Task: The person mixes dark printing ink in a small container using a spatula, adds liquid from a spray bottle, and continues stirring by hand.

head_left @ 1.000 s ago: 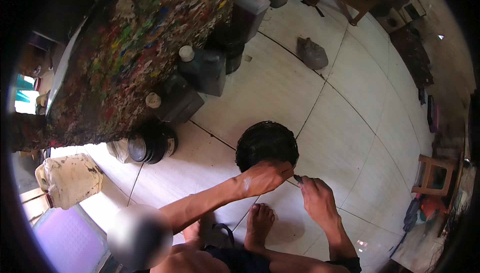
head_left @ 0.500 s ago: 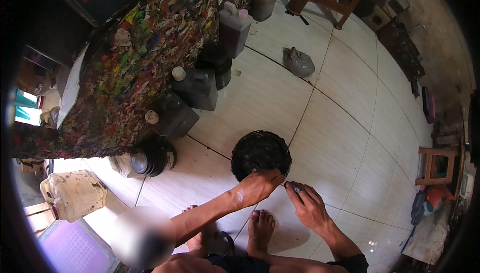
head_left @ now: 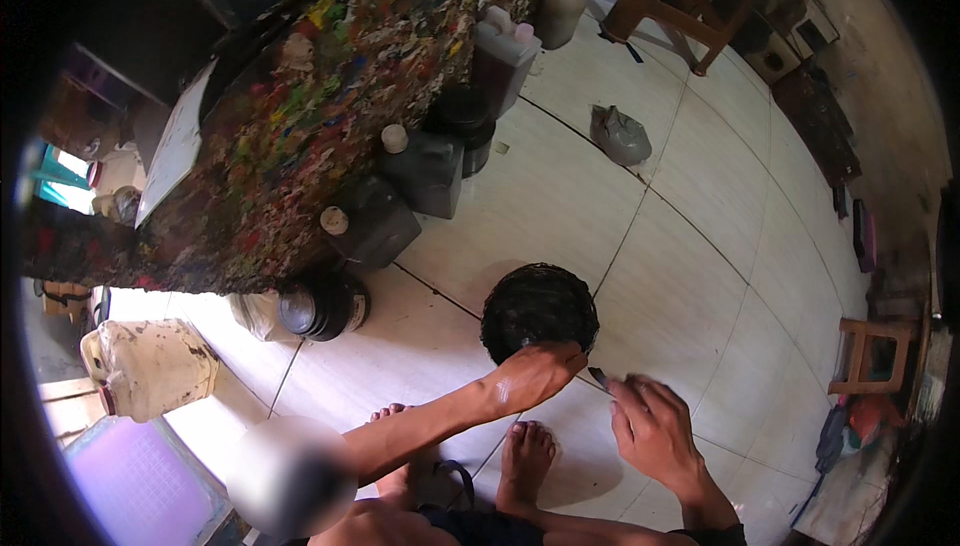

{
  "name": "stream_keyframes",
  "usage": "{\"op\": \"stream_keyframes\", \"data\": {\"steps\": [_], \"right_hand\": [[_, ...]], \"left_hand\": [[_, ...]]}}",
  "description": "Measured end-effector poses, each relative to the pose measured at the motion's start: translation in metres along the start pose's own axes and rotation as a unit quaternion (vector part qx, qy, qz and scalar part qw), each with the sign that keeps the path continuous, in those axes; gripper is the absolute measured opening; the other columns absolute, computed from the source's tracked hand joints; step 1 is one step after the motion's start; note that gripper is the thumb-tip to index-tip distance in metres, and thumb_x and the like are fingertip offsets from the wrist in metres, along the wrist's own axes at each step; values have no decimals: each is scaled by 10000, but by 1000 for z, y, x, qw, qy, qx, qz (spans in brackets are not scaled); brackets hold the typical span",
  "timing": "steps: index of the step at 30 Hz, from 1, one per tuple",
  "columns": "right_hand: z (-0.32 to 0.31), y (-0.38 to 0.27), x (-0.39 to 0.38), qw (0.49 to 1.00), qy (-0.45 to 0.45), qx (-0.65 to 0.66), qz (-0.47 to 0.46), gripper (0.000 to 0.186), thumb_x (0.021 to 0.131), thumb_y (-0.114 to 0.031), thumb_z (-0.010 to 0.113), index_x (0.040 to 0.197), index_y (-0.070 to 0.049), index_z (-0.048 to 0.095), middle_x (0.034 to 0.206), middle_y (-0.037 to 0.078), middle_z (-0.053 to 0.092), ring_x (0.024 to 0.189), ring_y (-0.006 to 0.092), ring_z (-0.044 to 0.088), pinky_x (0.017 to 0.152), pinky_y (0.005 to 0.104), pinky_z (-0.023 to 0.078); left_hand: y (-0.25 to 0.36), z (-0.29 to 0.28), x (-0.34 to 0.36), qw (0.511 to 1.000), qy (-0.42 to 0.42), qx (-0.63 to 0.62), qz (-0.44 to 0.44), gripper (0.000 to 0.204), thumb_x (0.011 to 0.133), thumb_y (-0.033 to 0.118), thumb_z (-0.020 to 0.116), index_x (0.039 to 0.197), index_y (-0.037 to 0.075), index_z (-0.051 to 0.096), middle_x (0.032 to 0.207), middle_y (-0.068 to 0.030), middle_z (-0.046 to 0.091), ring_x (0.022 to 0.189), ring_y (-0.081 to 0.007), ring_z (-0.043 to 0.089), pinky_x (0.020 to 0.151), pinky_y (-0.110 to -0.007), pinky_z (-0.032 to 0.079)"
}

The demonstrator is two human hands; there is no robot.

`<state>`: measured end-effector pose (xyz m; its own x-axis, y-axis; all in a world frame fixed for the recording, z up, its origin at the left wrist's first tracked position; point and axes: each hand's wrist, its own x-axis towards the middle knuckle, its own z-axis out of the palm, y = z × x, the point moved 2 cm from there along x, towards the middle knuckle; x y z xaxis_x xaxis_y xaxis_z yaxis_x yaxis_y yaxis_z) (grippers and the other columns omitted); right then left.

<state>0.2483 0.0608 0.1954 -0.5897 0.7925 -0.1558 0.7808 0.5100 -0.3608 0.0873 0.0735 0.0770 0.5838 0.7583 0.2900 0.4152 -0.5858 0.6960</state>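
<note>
A round black woven basket (head_left: 530, 301) sits low in the centre, above my bare feet. My left hand (head_left: 540, 374) overlaps its lower rim with fingers closed; what they hold is hidden. Just right of that hand is a small dark strip (head_left: 598, 376), its exact nature unclear. My right hand (head_left: 650, 416) is beside the strip, fingers bent and partly smeared by motion, so I cannot tell whether it touches it.
At the left, a paint-crusted table (head_left: 250, 146) has dark jugs (head_left: 420, 176) and tubs (head_left: 322, 308) along it. A stained jerrycan (head_left: 155, 371) is lower left. A grey bag (head_left: 617, 134) lies on the tiles (head_left: 700, 276). Brown stools (head_left: 865, 328) stand at right and back.
My right hand has shifted right over the last half second, its fingers now a little apart from my left hand. My left hand stays at the basket. The view has shifted slightly.
</note>
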Motion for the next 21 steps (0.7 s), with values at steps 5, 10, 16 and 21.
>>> {"op": "stream_keyframes", "data": {"steps": [5, 10, 16, 21], "right_hand": [[31, 12, 29, 986, -116, -5, 122, 187, 858, -97, 542, 915, 81, 531, 809, 225, 609, 740, 381, 607, 660, 441, 486], [27, 14, 45, 993, -108, -45, 33, 175, 876, -117, 513, 843, 53, 528, 766, 242, 601, 695, 388, 607, 615, 452, 476], [23, 2, 66, 982, -185, -44, -1, 184, 878, -126, 502, 839, 49, 541, 703, 228, 598, 652, 393, 602, 591, 465, 471], [24, -8, 92, 967, -227, -117, 15, 160, 845, -103, 503, 785, 35, 559, 678, 222, 596, 639, 390, 601, 564, 470, 462]], "left_hand": [[6, -28, -6, 999, 27, 38, -27, 275, 790, 45, 509, 1049, -39, 546, 914, -180, 563, 789, -321, 600, 666, -386, 483], [-35, -50, -68, 960, 168, -28, -223, 414, 776, -18, 556, 1187, 23, 517, 949, -187, 570, 776, -321, 590, 660, -374, 496], [-69, -15, -108, 952, 158, -86, -247, 747, 710, 68, 695, 1360, 54, 327, 1241, -236, 439, 1014, -366, 541, 812, -382, 482], [-64, -13, -87, 960, 48, -121, -248, 1050, 630, 208, 791, 1417, 13, 123, 1407, -226, 294, 1267, -404, 322, 1037, -475, 280]]}}
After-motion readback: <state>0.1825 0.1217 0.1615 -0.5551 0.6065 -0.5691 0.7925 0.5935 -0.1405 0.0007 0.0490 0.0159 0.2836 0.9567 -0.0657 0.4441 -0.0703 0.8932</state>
